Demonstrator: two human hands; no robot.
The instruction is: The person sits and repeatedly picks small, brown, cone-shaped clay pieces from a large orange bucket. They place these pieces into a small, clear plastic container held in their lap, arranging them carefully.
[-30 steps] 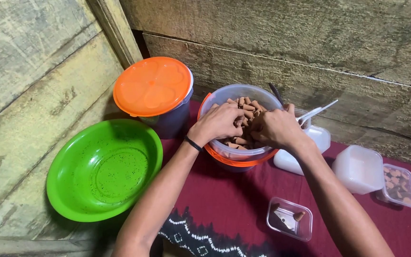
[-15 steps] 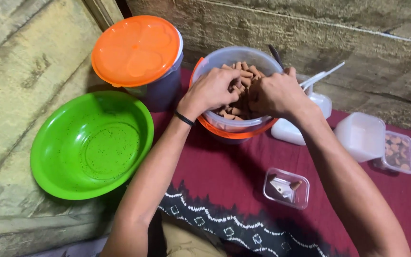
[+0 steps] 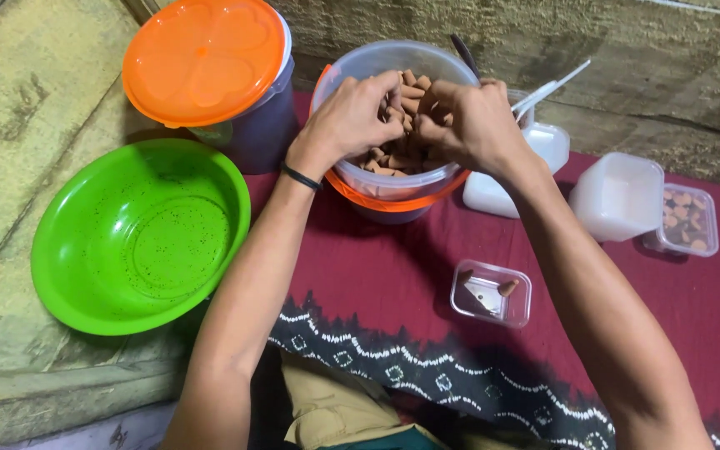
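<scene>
A clear plastic bucket with an orange band holds several small brown cone-shaped pieces. Both hands reach into its mouth. My left hand, with a black band on the wrist, has its fingers curled among the brown pieces. My right hand is closed over pieces at the bucket's right side. Fingertips of both hands meet over the pile. Exactly what each hand grips is hidden by the fingers.
A green bowl lies at left, an orange-lidded container behind it. On the maroon cloth sit a small clear box with two pieces, white tubs, a filled clear box and a white scoop.
The view has shifted closer and lower over the bucket. Both hands stay in the bucket and have drawn together over the brown pieces.
</scene>
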